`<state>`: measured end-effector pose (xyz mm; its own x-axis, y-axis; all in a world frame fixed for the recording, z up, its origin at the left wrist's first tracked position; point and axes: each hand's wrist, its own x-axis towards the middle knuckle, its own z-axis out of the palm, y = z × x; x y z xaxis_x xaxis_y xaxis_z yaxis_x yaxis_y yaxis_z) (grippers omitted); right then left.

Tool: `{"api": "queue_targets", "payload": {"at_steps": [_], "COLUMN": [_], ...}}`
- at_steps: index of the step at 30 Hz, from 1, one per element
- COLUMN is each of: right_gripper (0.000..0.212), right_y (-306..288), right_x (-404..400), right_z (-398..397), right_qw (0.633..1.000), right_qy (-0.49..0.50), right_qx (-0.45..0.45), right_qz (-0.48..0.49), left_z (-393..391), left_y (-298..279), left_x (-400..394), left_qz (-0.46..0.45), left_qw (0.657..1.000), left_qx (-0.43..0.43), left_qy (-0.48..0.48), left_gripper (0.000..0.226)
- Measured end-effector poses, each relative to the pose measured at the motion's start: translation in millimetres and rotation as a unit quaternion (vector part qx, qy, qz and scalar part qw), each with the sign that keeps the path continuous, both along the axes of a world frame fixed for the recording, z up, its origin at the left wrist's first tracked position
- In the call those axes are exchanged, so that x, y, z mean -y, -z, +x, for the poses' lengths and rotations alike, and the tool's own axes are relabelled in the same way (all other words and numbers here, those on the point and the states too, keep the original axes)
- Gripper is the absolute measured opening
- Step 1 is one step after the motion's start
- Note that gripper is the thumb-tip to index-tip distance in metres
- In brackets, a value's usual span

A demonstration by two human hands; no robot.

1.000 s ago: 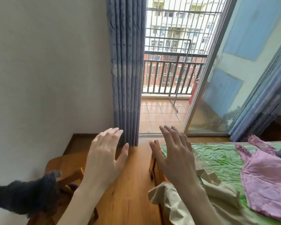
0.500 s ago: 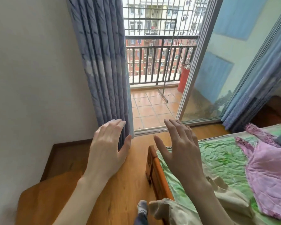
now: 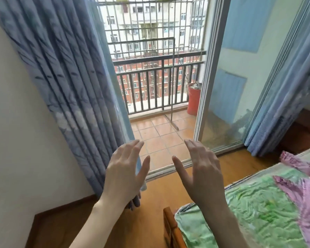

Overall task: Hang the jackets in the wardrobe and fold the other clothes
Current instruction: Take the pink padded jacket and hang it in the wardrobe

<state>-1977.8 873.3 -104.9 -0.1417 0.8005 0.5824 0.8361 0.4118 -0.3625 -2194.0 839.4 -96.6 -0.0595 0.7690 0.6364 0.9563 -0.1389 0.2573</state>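
Head view: both hands raised empty, fingers spread and relaxed, left hand [image 3: 124, 173] in front of the blue curtain [image 3: 70, 86], right hand [image 3: 201, 173] over the floor by the bed's wooden corner [image 3: 169, 228]. Only garment visible is the pink one [image 3: 304, 185], lying on the green bedspread [image 3: 249, 212] at far right, apart from both hands, long axis roughly away from the camera. Right hand is nearer, so a rightward reach looks likely. No wardrobe or jackets visible.
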Motion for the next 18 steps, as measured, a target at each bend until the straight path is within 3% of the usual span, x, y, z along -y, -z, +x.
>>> {"api": "queue_targets", "payload": {"at_steps": [9,18], "right_gripper": [0.065,0.062], "right_y": [8.6,24.7], "right_x": [-116.7,-236.4], "right_z": [-6.1,-13.9], "right_qw": [0.997,0.987], "right_qy": [0.035,0.138], "right_qx": [0.059,0.067], "right_qz": [-0.036,-0.048], "left_z": [-16.0,-18.7], "left_y": [12.9,33.4], "left_x": [-133.8,-304.2], "left_qz": [-0.019,-0.012], "left_qw": [0.999,0.985], "left_qx": [0.015,0.059], "left_qy": [0.045,0.165], "left_gripper": [0.049,0.045]}}
